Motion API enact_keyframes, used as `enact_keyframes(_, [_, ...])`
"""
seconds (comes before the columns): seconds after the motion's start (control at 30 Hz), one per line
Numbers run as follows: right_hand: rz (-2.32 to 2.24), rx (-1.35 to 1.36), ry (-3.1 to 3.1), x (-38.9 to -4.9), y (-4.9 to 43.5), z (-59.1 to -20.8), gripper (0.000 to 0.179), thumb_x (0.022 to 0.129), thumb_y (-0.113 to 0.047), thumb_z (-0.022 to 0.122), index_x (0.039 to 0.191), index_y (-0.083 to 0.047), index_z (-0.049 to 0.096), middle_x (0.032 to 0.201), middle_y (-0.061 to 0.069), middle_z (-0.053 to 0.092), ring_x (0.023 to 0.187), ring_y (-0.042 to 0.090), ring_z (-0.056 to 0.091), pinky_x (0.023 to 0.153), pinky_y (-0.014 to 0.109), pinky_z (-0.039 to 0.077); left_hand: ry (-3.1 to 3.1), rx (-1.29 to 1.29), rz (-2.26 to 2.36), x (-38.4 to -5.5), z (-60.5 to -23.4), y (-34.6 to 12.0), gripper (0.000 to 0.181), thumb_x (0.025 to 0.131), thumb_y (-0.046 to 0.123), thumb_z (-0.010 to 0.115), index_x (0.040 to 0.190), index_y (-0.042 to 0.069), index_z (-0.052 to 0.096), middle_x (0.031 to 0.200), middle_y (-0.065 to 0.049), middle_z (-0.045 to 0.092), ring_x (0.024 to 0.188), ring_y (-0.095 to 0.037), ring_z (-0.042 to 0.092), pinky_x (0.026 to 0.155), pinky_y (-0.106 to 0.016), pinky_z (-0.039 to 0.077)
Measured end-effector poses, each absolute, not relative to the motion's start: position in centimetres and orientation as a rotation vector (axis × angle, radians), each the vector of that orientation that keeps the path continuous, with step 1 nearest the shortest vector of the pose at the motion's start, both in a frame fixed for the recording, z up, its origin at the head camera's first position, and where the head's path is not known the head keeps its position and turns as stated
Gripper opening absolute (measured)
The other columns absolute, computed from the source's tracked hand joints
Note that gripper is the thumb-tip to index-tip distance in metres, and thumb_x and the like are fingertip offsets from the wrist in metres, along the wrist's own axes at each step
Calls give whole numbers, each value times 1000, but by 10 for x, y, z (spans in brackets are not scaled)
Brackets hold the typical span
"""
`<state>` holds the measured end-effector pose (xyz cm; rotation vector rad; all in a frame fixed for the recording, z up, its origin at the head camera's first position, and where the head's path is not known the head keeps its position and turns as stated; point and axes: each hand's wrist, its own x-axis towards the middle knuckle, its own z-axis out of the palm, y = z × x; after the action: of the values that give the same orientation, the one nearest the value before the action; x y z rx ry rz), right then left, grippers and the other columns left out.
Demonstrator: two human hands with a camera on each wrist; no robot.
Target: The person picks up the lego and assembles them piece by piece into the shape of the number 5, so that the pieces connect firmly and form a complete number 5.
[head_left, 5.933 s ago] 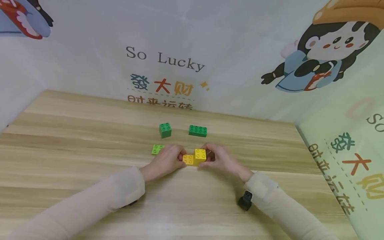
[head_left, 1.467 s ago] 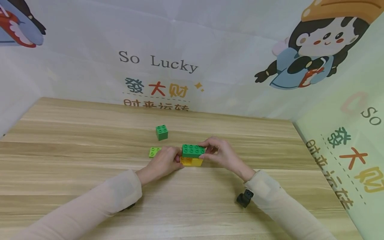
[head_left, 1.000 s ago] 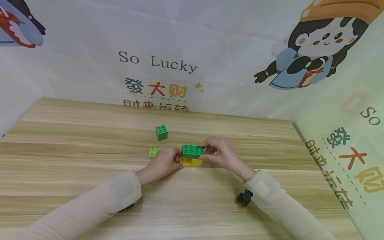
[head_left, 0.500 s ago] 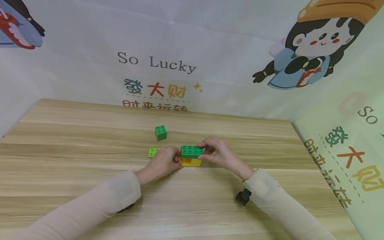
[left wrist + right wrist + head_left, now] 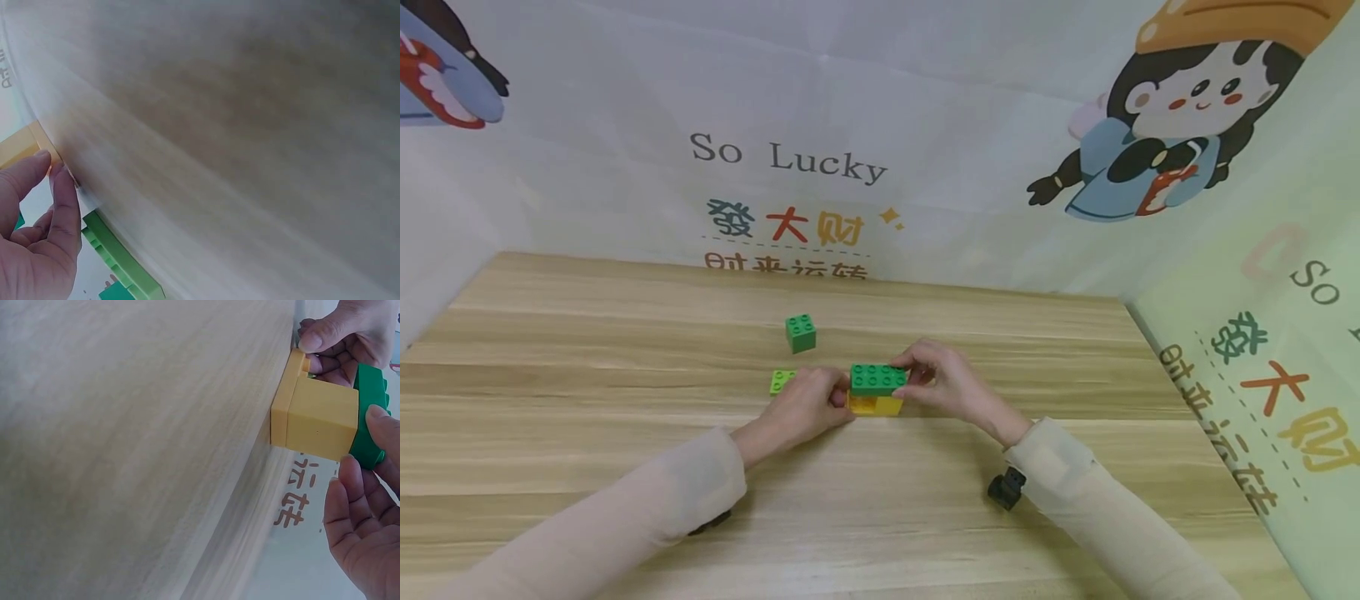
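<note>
The fingers [image 5: 64, 215] of the left hand [image 5: 797, 410] pinch one end of a flat yellow block [image 5: 286, 403] on the bench [image 5: 880, 517]. A square yellow block [image 5: 322, 419] sits on its other end. On top is a long green block [image 5: 877, 380], held by the right hand [image 5: 953, 385]. A light green block [image 5: 781, 381] peeks out behind the left hand. Farther back sits a small dark green block [image 5: 801, 334].
</note>
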<state>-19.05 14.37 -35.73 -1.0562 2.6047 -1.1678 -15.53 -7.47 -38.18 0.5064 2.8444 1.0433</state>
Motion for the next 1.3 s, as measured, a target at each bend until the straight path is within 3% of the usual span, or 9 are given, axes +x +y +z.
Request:
enact_keyframes(0.43, [-1180,-1055,2619,-192,143,-362,31,76,-3,76,104,3,65,93,13,62,74,12,57,66,22,52,2784,447,1093,-152,-373,-92,32,78,6,73,106,-8,64,86,-9,66,79,-17,61,72,-30,52])
enact_keyframes(0.87, [-1287,-986,2574,-190,144,-369,34,77,-1,75,107,6,62,97,15,60,80,18,58,68,22,53,2824,325,1115,-155,-364,-133,28,80,7,71,105,-5,63,88,-10,64,78,-17,56,67,-28,47])
enact_keyframes(1.3, [-1342,-946,2557,-189,144,-374,33,77,1,73,108,8,62,97,16,60,82,20,57,69,23,53,2864,291,1079,-160,-368,-154,36,76,7,75,108,-4,62,92,-11,64,81,-20,58,74,-34,51])
